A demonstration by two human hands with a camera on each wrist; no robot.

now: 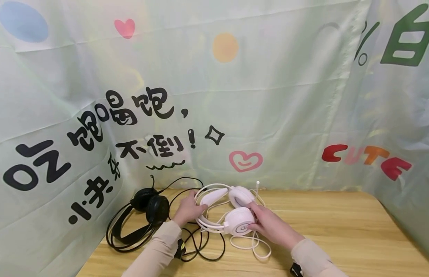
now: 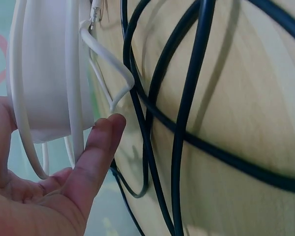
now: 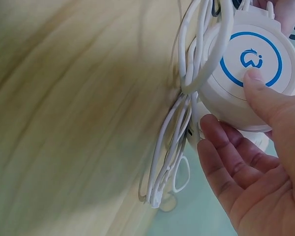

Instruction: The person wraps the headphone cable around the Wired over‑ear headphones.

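Note:
A white over-ear headset (image 1: 239, 222) is held between both hands just over the tabletop, its ear cups toward the right. My left hand (image 1: 189, 209) grips the headband (image 2: 49, 73), with the thumb on one side and the fingers on the other. With my right hand (image 1: 272, 227) I hold the near ear cup (image 3: 231, 93); the thumb lies on its round face with a blue ring, and fingers are under it. White cable (image 1: 264, 254) hangs in loops below the cups. Part of the headband is hidden by my left fingers.
A black headset (image 1: 157, 211) lies on the left of the wooden table (image 1: 321, 219), beside my left forearm. Its black cable (image 1: 214, 259) coils under and around my left hand. Printed cloth (image 1: 276, 115) hangs behind the table and at both sides.

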